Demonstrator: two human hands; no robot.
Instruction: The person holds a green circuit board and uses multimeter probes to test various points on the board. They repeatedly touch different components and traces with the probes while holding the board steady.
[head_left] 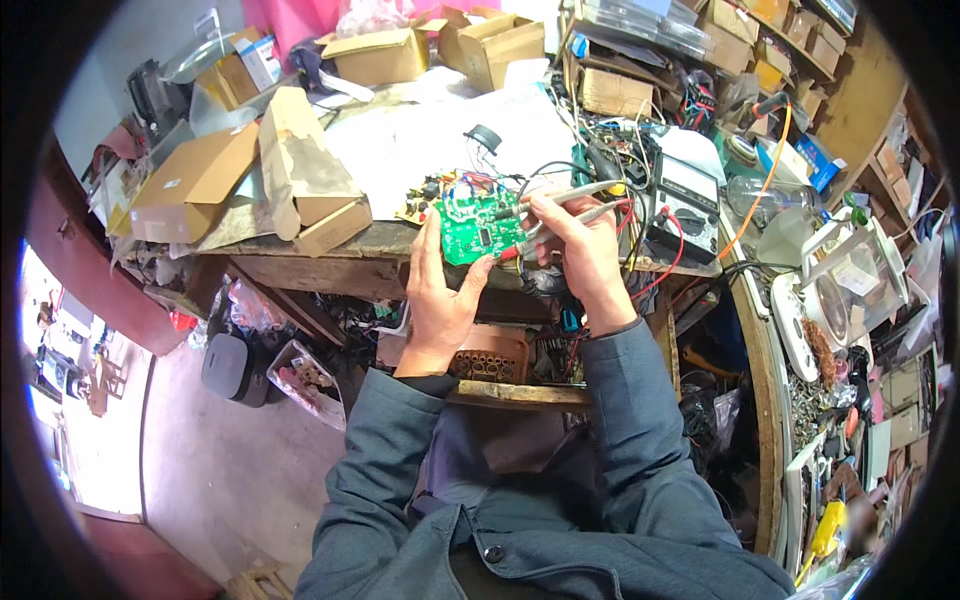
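My left hand grips a green circuit board by its lower edge, thumb on one side and fingers along the other. The board is tilted up over the front of the workbench, and wires run from its upper edge. In my right hand are two slim pale test probes, held between thumb and fingers. The dark tip of the upper probe reaches over the board's right part; whether it touches cannot be made out. A multimeter with a dial sits to the right, a red lead at its front.
Cardboard boxes crowd the left of the workbench, and white paper covers its middle. A small black round part lies behind the board. An orange cable hangs at right, near a cluttered side shelf. An open drawer is below.
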